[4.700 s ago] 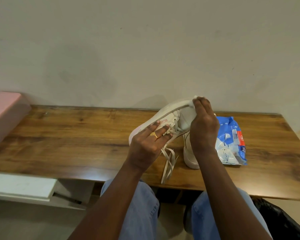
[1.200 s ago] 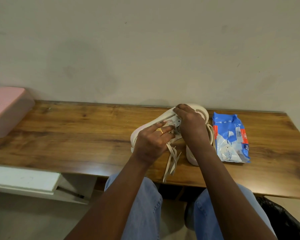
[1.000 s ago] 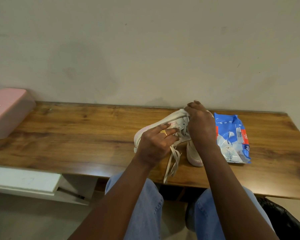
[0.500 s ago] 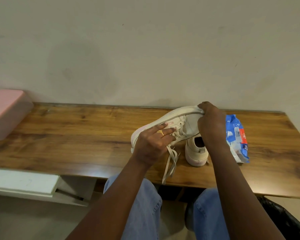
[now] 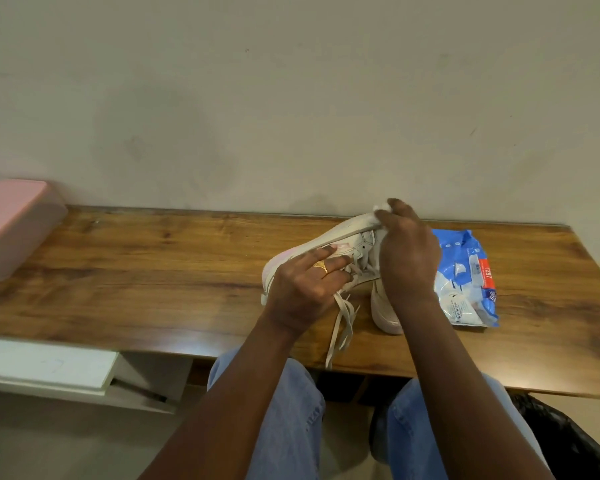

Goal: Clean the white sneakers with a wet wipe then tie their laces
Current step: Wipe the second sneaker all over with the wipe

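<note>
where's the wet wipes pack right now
Head view: the wet wipes pack lies on the wooden table at the right, just right of the right hand and the sneaker standing there.

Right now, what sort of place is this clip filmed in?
Probably a room in a home, not a workshop: a wooden desk set against a plain wall, a pink box at its left end, and a wet wipes pack beside white sneakers.
</note>
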